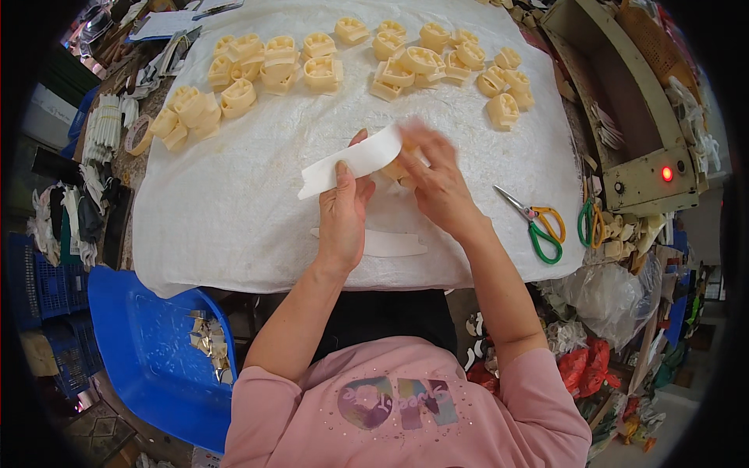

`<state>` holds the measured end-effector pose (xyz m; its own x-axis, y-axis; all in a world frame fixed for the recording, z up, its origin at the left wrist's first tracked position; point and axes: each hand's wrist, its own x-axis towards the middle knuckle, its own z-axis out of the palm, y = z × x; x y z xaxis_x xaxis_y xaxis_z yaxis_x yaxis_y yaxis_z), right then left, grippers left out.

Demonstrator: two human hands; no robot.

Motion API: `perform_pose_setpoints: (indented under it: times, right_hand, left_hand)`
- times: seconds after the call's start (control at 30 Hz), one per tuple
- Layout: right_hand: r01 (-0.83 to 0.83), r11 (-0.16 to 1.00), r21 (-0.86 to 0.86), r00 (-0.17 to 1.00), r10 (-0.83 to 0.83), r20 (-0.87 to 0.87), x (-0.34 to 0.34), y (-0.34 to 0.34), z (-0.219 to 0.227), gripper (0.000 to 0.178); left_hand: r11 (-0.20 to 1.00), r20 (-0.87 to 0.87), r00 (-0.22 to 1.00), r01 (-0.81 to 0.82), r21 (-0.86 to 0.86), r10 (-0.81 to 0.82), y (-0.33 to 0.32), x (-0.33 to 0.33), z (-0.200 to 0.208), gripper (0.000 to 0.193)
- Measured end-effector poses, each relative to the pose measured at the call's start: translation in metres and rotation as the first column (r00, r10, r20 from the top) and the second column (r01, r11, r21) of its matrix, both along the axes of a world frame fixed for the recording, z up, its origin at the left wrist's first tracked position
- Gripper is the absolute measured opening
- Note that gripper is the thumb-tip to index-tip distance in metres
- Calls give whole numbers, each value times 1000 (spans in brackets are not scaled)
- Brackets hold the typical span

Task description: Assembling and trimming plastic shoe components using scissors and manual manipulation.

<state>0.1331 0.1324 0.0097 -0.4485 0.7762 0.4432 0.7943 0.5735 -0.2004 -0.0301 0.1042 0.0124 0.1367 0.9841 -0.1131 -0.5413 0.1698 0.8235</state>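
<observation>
My left hand (343, 207) grips a white curved strip (331, 173), its thumb pressed on the near face and the other fingers behind. One end of the strip is notched; the other bends round toward a cream-coloured moulded piece (402, 168), partly hidden behind my right hand. At that bent end is my right hand (441, 183), its fingertips smeared by motion, so their grip is unclear. A second white strip (390, 243) lies flat on the white-covered table (257, 203) below my hands.
Several cream moulded pieces (421, 61) stand in clusters across the table's far side. Scissors (538, 226) with green and yellow handles lie at right, near a metal box (655, 181) with a lit red lamp. A blue tub (148, 343) sits at lower left.
</observation>
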Motion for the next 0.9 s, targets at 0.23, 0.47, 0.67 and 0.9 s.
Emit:
perform_pose_setpoints:
  times: [0.23,0.47,0.67,0.9]
  right_hand:
    - [60,956,-288,875,-189,-445,3,4,-18,39]
    - [86,902,-423,321,-427,-845,31,-14,-2,24]
    - [395,894,-212,901,-422,-100,54,-77,12,25]
    - [342,935,-93,896,-355,-268,51,-96,-15,45]
  left_hand:
    - [986,-238,971,68,154,-30,-2,2,-6,48]
    - [994,-332,941,-27,105,60,0,-17,5,45]
    - [999,-1,1000,19,27,-19,-29,-20,15,43]
    - [995,30,998,56,-78,-54,-65,-18,14,43]
